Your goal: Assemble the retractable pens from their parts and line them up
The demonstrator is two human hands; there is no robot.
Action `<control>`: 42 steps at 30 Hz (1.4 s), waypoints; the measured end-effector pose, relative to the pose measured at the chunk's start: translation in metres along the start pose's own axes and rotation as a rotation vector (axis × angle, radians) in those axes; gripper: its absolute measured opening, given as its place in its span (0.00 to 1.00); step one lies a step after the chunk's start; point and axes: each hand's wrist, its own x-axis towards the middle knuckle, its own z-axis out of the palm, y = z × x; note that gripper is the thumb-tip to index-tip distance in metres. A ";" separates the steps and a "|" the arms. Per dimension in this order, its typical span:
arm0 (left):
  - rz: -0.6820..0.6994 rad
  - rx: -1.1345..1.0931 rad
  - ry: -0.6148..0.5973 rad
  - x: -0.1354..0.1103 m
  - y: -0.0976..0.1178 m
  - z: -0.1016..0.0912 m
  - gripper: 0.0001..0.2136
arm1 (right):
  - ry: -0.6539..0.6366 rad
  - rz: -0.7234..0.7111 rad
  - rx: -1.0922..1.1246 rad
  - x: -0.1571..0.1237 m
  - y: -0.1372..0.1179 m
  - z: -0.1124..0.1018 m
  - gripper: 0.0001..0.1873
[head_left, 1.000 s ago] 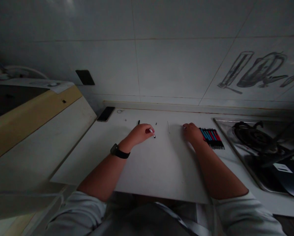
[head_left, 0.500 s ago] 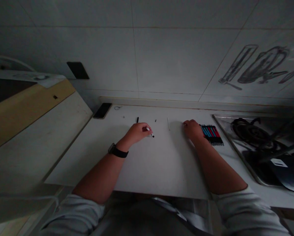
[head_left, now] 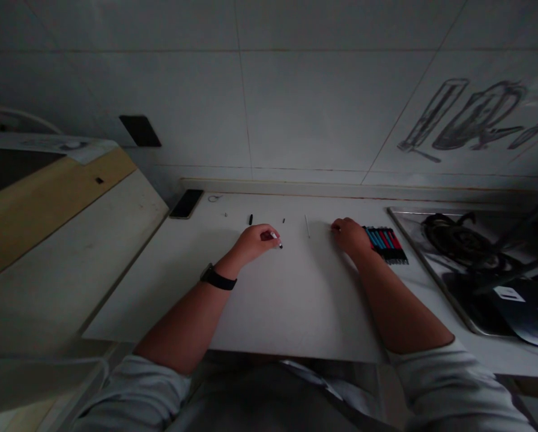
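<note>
My left hand (head_left: 256, 240), a watch on its wrist, is closed around a short white pen barrel (head_left: 275, 238) with a black end, held over the white counter. My right hand (head_left: 350, 236) rests on the counter with its fingers curled together; what they hold, if anything, is hidden. Just right of it lies a row of blue, red and black pens (head_left: 386, 241). Between my hands are a thin white pen refill (head_left: 307, 226) and a tiny black piece (head_left: 284, 221). Beyond my left hand lies a short black tube (head_left: 251, 219), with a very small metallic piece (head_left: 226, 214) farther left.
A phone (head_left: 187, 204) lies at the counter's back left, beside a thin wire-like loop (head_left: 214, 198). On the right is a gas stove (head_left: 458, 300) with a metal rim. A slanted white-and-wood panel (head_left: 71, 228) borders the left side, and a tiled wall (head_left: 305, 108) stands behind.
The view has shifted very slightly. My right hand's fingertips have edged a little to the left, and the white barrel in my left hand has tilted slightly. The loose parts lie as before.
</note>
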 end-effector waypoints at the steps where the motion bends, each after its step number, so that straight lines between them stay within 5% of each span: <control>1: 0.015 -0.028 0.016 0.000 0.002 0.000 0.10 | 0.016 -0.010 0.015 -0.001 -0.001 -0.001 0.13; 7: 0.133 -0.069 0.083 -0.005 0.018 0.000 0.10 | 0.114 -0.166 0.361 -0.012 -0.025 -0.005 0.07; 16: 0.355 0.529 0.028 -0.013 0.020 0.005 0.07 | 0.100 -0.361 0.903 -0.042 -0.077 -0.008 0.14; 32: 0.382 0.538 -0.024 -0.016 0.024 0.017 0.06 | 0.101 -0.553 0.834 -0.057 -0.095 -0.007 0.09; 37: 0.377 0.401 0.051 -0.015 0.029 0.015 0.04 | 0.126 -0.494 0.861 -0.055 -0.091 -0.006 0.15; 42: 0.377 0.167 0.122 -0.018 0.039 0.018 0.02 | -0.017 -0.542 0.861 -0.055 -0.095 0.004 0.15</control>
